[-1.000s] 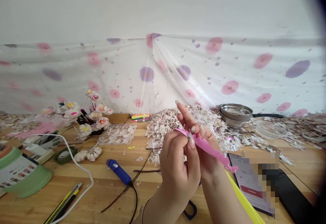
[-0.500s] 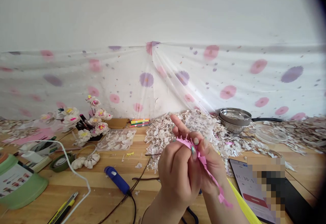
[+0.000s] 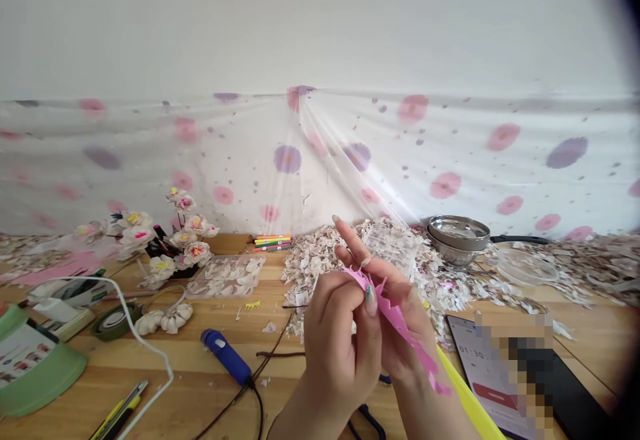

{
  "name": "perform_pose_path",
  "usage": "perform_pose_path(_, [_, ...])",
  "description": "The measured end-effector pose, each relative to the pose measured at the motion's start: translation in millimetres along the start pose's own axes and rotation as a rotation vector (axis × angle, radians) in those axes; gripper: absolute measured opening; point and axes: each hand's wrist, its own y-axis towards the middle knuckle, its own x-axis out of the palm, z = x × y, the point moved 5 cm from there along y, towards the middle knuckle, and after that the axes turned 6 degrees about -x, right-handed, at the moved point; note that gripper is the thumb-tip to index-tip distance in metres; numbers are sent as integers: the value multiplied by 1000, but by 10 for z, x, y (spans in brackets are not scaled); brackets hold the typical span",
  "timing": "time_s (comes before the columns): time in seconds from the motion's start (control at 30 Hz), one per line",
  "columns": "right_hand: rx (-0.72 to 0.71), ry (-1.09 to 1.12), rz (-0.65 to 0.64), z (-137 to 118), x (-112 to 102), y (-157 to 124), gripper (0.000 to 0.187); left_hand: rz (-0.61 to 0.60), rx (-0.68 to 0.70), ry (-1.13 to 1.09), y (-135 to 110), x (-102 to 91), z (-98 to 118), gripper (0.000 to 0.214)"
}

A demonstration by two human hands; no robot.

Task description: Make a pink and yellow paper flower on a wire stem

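Note:
A pink fringed strip (image 3: 399,321), which looks like paper or thin foam, runs between my hands. My left hand (image 3: 337,333) is closed, pinching the upper end of the strip between thumb and curled fingers. Behind it, my right hand (image 3: 407,300) has its fingers stretched toward the upper left and spread apart. The strip lies in front of the right palm, and its loose tail hangs down toward the wrist. Whatever else sits inside the left fist is hidden.
White shell-like flakes (image 3: 315,253) are heaped behind the hands, near stacked metal bowls (image 3: 459,235). Left stand a blue corded tool (image 3: 225,357), handmade flowers (image 3: 195,227), garlic bulbs (image 3: 175,318) and a green container (image 3: 40,380). A phone (image 3: 483,367) lies right; yellow material (image 3: 463,393) lies beside the right forearm.
My right fingers have opened away from the strip, and my left hand has shifted slightly left. More of the strip's width now faces me.

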Motion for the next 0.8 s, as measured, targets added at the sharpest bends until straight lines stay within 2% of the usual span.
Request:
perform_pose_path(0.2, [-35,-27,58,34,-67,11,5,2,28,-5,-3,18,-24,15])
perform_pose_path(0.37, [-80,-75,50,-40,-37,29,4,-23,-47,-47,6,33,-59,12])
perform_pose_path(0.5, [-59,-97,82,-65,5,30,5,-22,-118,-108,17,21,-95,10])
perform_pose_path(0.8, [-18,-36,80,30,-2,36,7,-22,-114,-125,8,27,-125,9])
